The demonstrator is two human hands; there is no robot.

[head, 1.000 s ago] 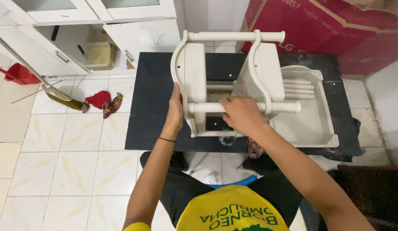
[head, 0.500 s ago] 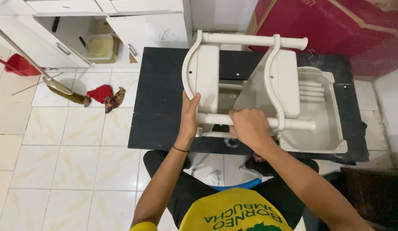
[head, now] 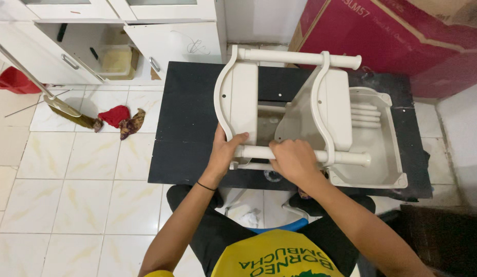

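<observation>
A cream plastic rack frame (head: 246,95) with two curved side panels and two round cross tubes stands on a black table (head: 189,113). My left hand (head: 225,151) grips the left panel's lower corner, thumb over the near tube (head: 346,157). On that same tube, between the two panels, my right hand (head: 295,160) is closed. A cream plastic tray (head: 384,146) lies on the table under the frame's right side, with a few loose tubes (head: 366,117) in it.
A large red cardboard box (head: 397,38) stands behind the table at right. White cabinets (head: 161,31) with an open compartment line the back left. A broom (head: 53,102), red dustpan (head: 15,81) and red rags (head: 118,117) lie on the tiled floor.
My left hand has slid down the left panel to its lower corner and closed around it. The right hand stays on the near tube. The frame has tilted a little toward me.
</observation>
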